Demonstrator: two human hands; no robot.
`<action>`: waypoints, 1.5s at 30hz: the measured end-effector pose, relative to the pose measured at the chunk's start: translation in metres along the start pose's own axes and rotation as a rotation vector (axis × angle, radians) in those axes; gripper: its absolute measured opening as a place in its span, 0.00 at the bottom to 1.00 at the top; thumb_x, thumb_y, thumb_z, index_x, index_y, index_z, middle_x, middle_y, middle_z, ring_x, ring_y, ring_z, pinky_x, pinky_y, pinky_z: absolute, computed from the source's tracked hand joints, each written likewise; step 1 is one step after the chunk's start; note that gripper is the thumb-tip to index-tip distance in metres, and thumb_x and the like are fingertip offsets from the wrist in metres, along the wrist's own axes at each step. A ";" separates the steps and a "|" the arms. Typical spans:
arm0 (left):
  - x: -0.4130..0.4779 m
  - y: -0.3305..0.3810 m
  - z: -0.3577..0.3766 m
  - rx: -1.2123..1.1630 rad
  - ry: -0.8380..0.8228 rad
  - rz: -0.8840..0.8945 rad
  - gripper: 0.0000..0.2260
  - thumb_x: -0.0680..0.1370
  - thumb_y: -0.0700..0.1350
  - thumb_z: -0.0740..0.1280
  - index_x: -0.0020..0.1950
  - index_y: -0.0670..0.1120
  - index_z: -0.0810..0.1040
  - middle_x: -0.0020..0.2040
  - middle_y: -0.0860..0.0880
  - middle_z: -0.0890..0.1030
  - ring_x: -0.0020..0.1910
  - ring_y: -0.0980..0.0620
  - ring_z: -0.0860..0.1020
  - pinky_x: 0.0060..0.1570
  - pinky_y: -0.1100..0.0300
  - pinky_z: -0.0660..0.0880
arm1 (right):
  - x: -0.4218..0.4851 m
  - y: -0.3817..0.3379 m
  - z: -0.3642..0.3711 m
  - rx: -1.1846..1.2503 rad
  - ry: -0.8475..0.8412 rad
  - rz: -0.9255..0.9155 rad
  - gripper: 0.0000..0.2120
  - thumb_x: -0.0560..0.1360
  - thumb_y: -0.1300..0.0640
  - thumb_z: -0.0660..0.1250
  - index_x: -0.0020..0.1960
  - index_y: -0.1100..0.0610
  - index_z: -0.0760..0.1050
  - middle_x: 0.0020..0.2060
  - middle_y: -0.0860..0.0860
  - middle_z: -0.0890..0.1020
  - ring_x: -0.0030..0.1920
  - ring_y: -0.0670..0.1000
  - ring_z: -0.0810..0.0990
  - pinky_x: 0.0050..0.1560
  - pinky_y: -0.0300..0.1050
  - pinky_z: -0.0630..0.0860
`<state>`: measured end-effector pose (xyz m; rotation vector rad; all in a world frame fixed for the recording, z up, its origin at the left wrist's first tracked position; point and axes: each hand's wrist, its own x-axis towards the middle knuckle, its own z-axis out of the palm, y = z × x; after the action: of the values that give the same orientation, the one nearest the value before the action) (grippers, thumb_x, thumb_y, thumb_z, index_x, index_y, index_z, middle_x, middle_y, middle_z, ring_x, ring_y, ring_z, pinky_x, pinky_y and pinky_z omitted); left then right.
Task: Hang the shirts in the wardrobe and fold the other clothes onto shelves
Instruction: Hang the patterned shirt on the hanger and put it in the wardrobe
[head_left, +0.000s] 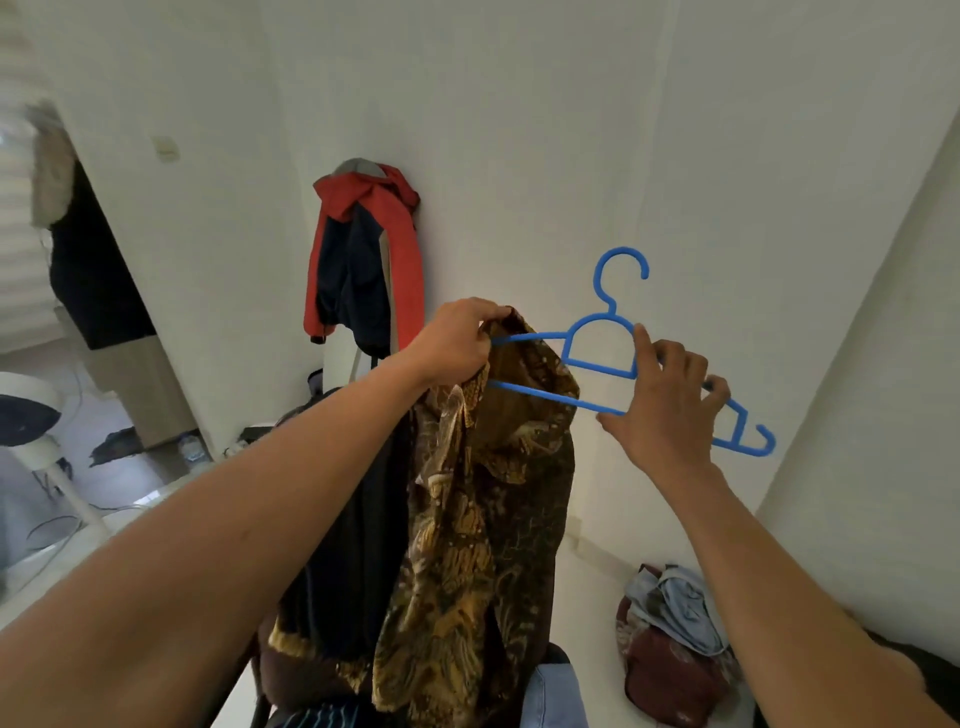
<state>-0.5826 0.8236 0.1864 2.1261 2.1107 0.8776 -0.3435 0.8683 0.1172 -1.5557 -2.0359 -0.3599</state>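
Head view: our left hand (460, 340) grips the top edge of the brown batik shirt (483, 519) and holds it up in mid-air, the rest hanging straight down between our arms. Our right hand (662, 410) holds the blue hanger (540, 394) by its right half, fingers curled round the arm, hook up, with the hanger's left end poked into the shirt's opening just beside the left hand. A red and navy jacket (363, 249) hangs on the wall behind; a clothes pile (670, 639) lies on the floor, lower right.
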 end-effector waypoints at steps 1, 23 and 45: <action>0.002 0.007 -0.010 -0.018 0.025 0.011 0.22 0.77 0.33 0.60 0.71 0.44 0.75 0.71 0.46 0.75 0.71 0.47 0.71 0.73 0.54 0.64 | 0.004 -0.004 -0.007 -0.001 0.016 0.007 0.51 0.65 0.42 0.79 0.78 0.50 0.54 0.66 0.55 0.70 0.64 0.58 0.68 0.62 0.60 0.67; -0.028 0.105 -0.153 0.146 0.209 0.325 0.26 0.77 0.39 0.65 0.74 0.52 0.70 0.66 0.50 0.77 0.64 0.50 0.74 0.65 0.56 0.70 | 0.047 -0.042 -0.141 0.298 0.398 -0.018 0.48 0.66 0.41 0.78 0.78 0.48 0.58 0.66 0.54 0.70 0.67 0.57 0.67 0.67 0.60 0.64; -0.136 0.062 -0.368 0.557 0.625 0.444 0.47 0.67 0.69 0.72 0.80 0.55 0.57 0.66 0.49 0.73 0.56 0.47 0.78 0.43 0.55 0.71 | -0.066 -0.207 -0.268 0.850 0.302 -0.244 0.33 0.71 0.46 0.76 0.72 0.41 0.65 0.59 0.40 0.76 0.59 0.39 0.75 0.59 0.36 0.74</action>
<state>-0.6615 0.5578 0.4704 3.0084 2.4055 1.2424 -0.4583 0.6154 0.3219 -0.6920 -1.7769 0.1739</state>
